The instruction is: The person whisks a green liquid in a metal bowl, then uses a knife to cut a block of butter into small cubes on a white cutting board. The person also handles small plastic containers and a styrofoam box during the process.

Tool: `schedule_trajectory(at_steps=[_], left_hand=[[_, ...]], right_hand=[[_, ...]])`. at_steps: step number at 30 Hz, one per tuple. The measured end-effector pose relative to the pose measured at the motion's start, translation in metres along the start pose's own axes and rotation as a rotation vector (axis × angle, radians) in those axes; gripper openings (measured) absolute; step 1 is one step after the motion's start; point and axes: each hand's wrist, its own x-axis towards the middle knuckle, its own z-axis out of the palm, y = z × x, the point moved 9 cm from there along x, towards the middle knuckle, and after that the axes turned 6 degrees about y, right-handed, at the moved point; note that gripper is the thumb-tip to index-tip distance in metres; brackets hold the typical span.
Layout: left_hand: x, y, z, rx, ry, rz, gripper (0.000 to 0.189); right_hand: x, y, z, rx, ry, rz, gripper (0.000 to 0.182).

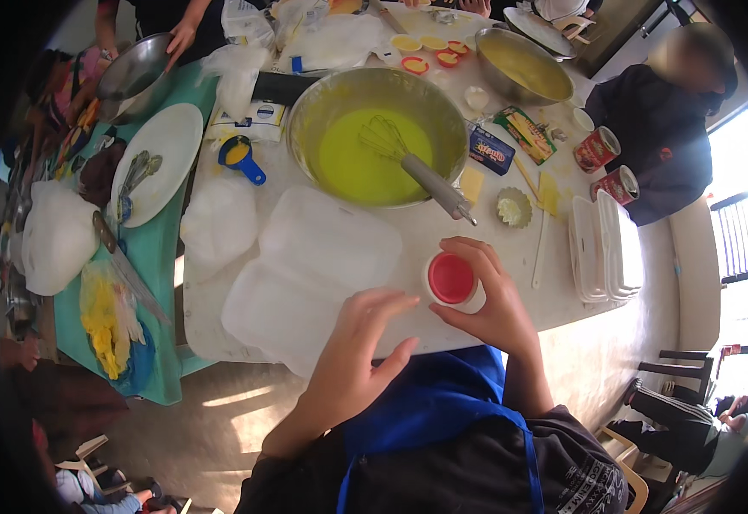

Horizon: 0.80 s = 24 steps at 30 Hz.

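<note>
My right hand point(491, 292) has its thumb and fingers around a small round white container with a red top point(452, 277). It cannot be told whether the red part is a lid or a lining. Just left of it, my left hand point(367, 344) is held with fingers apart and nothing in it, above the edge of an opened white foam box point(329, 238). Beyond the hands stands a large steel mixing bowl point(298, 144) with yellow-green liquid point(348, 164). A whisk point(428, 177) rests in the bowl, its grey handle over the rim towards me.
Right of the bowl lie a blue packet point(491, 151), a fluted metal mould point(514, 207), two tin cans point(615, 185) and stacked foam boxes point(605, 247). A blue measuring cup point(240, 157) lies left. A knife point(131, 270) rests on the green table point(162, 360). People stand nearby.
</note>
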Motion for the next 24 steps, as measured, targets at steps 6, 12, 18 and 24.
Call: schedule_trajectory(at_steps=[6,12,18,24], left_hand=[[0.000,-0.052,0.047,-0.618,-0.073,-0.342,0.068],[0.000,-0.050,0.077,-1.071,-0.242,-0.583,0.068],[0.012,-0.043,0.081,-1.005,-0.289,-0.524,0.072],[0.021,-0.032,0.074,-0.904,-0.289,-0.421,0.073]], right_hand=[[-0.006,-0.007,-0.003,0.230,-0.028,0.006,0.072],[-0.009,-0.013,-0.006,0.314,-0.056,-0.037,0.067],[-0.009,-0.009,-0.024,0.325,-0.016,-0.088,0.062],[-0.003,-0.018,-0.037,0.195,-0.087,-0.143,0.061]])
